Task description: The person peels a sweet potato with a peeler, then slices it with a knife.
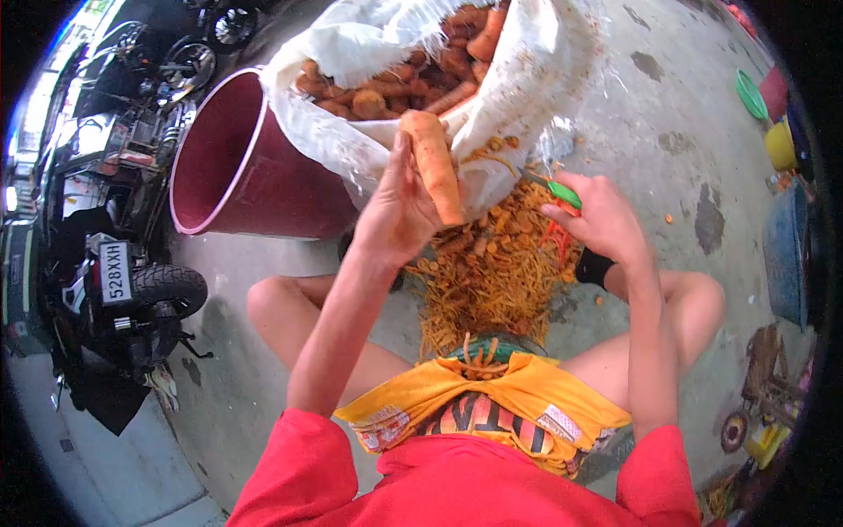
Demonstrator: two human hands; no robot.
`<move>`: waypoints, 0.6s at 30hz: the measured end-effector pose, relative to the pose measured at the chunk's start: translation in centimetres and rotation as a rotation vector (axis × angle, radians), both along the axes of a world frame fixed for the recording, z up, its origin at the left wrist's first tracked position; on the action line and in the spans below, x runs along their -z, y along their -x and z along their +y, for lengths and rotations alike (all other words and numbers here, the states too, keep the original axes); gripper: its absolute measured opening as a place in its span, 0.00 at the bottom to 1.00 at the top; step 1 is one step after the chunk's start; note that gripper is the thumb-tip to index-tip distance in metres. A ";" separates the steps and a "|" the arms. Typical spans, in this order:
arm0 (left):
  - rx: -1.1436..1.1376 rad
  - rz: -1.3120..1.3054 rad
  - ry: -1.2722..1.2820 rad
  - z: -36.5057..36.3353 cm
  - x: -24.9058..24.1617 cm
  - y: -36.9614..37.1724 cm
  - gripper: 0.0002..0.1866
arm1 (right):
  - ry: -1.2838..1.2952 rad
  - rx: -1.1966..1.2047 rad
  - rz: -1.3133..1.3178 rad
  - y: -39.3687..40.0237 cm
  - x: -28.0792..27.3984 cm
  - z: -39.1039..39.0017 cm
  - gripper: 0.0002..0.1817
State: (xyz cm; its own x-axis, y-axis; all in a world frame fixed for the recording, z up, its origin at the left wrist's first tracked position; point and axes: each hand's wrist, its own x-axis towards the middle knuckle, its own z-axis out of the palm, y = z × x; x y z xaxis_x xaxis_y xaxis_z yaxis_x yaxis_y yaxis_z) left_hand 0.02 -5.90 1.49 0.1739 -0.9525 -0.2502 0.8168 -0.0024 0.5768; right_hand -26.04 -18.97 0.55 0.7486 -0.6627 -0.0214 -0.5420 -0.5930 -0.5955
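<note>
My left hand (397, 209) holds a large peeled-looking orange carrot (432, 167) upright, its thick end towards the sack. The fingers of my right hand (606, 218) are wrapped round the green handle of a tool (564, 194), whose working end is hard to make out. Behind the carrot, a white woven sack (544, 79) stands open, full of carrots (369, 104). Below both hands, a heap of orange peelings and cut pieces (492, 272) lies on the floor between my legs. Something red (557, 239) shows just under my right hand.
A large dark red bucket (290, 189) leans at the sack's left side. Parked motorcycles (132, 281) stand at the far left. Along the right edge are a blue tub (788, 255), a yellow container (780, 147) and a green basin (751, 94). My bent legs flank the heap.
</note>
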 end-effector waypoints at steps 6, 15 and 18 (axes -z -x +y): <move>0.166 -0.156 -0.301 3.4 5.5 3.8 0.22 | -0.090 -0.055 -0.092 -1.2 2.6 1.8 0.15; -0.027 -0.836 -0.187 3.9 7.5 4.5 0.16 | 0.017 -0.111 -0.189 -4.1 4.7 5.0 0.11; -0.044 -0.856 -0.214 4.3 7.4 4.5 0.15 | 0.070 -0.121 -0.158 -4.3 4.7 5.2 0.13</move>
State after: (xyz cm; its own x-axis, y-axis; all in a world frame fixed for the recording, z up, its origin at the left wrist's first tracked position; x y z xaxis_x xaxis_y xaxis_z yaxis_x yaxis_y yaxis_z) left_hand -4.44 -1.65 -5.92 0.4184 -0.8882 -0.1900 0.1069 -0.1596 0.9814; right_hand -21.76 -13.82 -4.16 0.8131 -0.5637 0.1451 -0.3677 -0.6906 -0.6228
